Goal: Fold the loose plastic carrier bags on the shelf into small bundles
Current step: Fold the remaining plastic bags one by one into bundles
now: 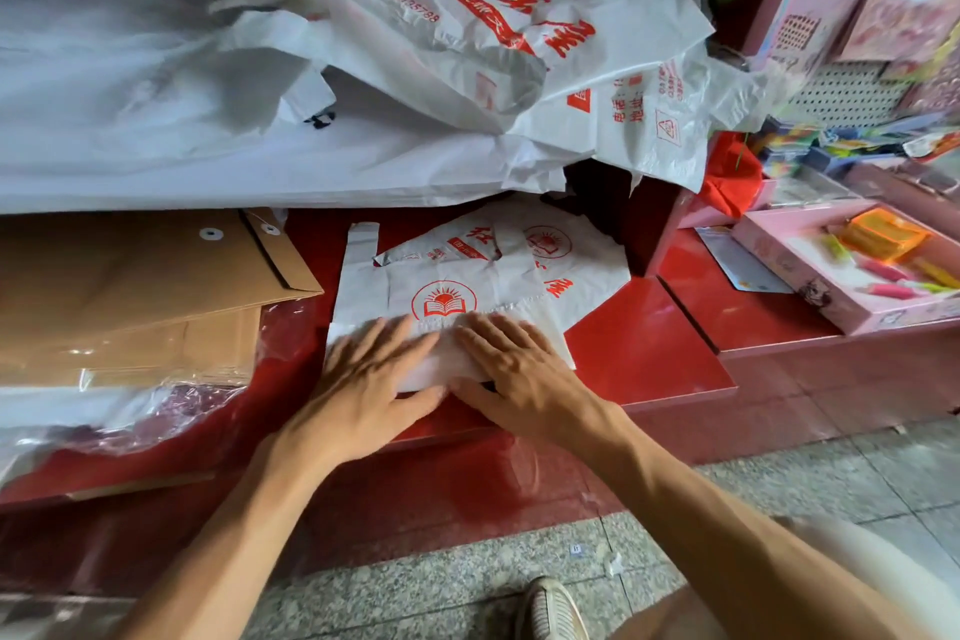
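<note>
Plastic this thin weighs almost nothing and holds no shape of its own, so I judge the white carrier bag in front of me will spring back open the instant I let go of a fold. It lies flat on the red shelf, printed with a red book-and-sun logo, its handle loops pointing away from me toward the heap of loose bags piled on the level above. The near edge is already turned up into a thick band, and both my hands sit on that band.

My left hand lies flat with fingers spread and straight, pressing the left part of the band down; it is blurred, so I cannot say more about it. My right hand is also flat, fingers straight, thumb along the near edge, pressing the right part. The 2 hands almost meet in the middle.

Film like this is slippery against the glossy shelf, so I think it will slide rather than crease unless I keep weight on it. Trapped air will likely puff the layers, so smoothing outward should help. The best hold, I judge, is the folded band itself, pinched at both ends where the layers are thickest.

Brown string-tie envelopes are stacked just to the left.
</note>
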Action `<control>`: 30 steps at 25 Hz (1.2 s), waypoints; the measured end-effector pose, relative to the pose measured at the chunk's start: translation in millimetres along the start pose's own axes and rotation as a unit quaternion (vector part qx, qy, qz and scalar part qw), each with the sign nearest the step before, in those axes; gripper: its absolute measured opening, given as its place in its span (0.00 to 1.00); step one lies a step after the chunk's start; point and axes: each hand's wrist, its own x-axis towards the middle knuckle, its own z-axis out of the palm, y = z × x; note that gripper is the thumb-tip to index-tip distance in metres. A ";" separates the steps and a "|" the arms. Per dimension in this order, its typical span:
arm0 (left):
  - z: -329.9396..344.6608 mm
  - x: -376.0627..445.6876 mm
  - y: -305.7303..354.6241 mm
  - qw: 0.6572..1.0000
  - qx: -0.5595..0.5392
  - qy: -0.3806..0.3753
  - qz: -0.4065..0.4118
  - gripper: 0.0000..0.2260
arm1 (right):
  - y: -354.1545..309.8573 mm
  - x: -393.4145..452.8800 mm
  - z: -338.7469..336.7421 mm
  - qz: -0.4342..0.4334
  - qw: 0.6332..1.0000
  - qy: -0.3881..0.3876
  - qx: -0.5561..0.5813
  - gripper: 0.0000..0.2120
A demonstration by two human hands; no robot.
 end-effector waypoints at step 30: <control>-18.1 -11.3 -20.0 0.937 -0.172 0.225 -0.205 0.25 | 54.5 2.0 -36.5 0.263 0.938 0.176 0.137 0.19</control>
